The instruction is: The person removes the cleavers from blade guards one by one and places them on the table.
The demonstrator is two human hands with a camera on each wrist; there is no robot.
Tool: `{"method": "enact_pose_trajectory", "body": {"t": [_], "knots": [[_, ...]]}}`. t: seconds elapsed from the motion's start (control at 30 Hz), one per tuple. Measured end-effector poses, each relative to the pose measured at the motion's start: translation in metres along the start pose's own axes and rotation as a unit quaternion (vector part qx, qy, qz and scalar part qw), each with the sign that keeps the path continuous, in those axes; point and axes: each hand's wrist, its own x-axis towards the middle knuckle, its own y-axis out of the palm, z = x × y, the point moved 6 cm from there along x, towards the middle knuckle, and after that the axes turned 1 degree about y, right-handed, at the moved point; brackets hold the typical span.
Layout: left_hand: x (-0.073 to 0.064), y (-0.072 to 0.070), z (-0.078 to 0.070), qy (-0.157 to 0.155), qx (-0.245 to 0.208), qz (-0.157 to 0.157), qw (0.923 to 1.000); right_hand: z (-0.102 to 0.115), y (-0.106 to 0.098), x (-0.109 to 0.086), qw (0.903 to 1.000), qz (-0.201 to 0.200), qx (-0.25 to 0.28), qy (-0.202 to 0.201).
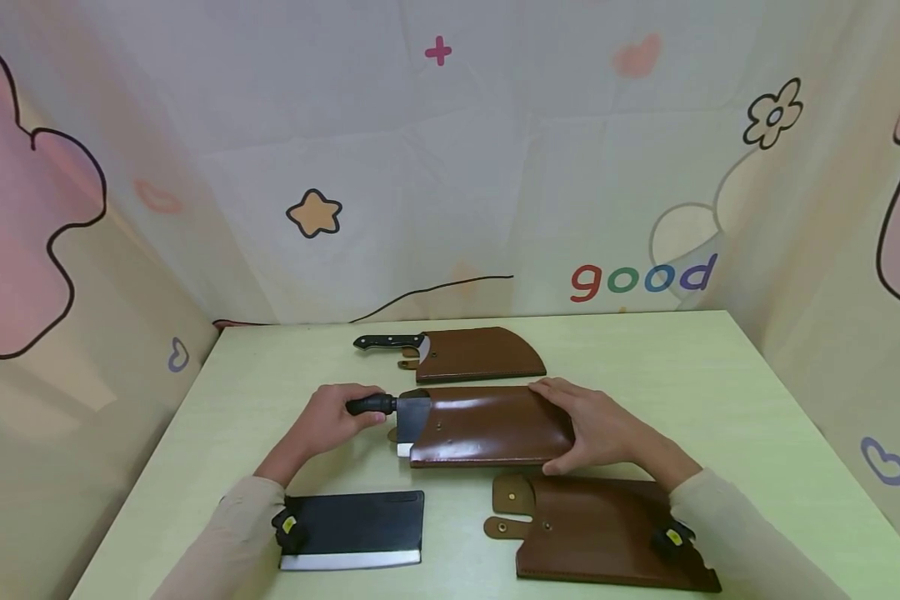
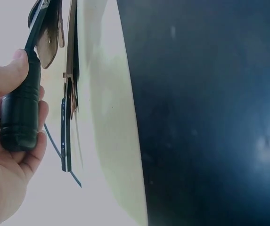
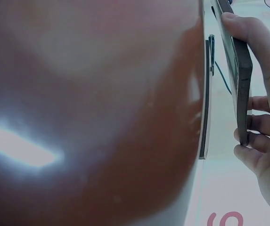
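- Cleaver: between left hand and right hand, partly inside brown sheath
- Left hand grips black handle
- Right hand grasps brown sheath's outer end
- Second sheath: near right hand

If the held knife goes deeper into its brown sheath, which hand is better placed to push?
Probably the left hand: it grips the black handle, beside the blade showing outside the brown sheath. The right hand holds the sheath's opposite end, so it seems better suited to steadying.
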Motion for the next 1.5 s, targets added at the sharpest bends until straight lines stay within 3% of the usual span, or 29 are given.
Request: {"method": "enact_pose_trajectory", "body": {"t": [0.7, 1.1, 1.5], "knots": [[-0.002, -0.004, 0.010, -0.002, 0.001, -0.007, 1.0000, -0.003, -0.002, -0.006, 0.9997, 0.013, 0.013, 0.018], [-0.006, -0.012, 0.018, -0.023, -0.008, -0.016, 0.9996, -0.007, -0.009, -0.009, 0.9998, 0.002, 0.015, 0.009], [-0.011, -0.024, 0.019, -0.011, -0.003, -0.025, 0.9996, -0.009, -0.011, -0.012, 0.9999, -0.006, 0.011, 0.012]]}}
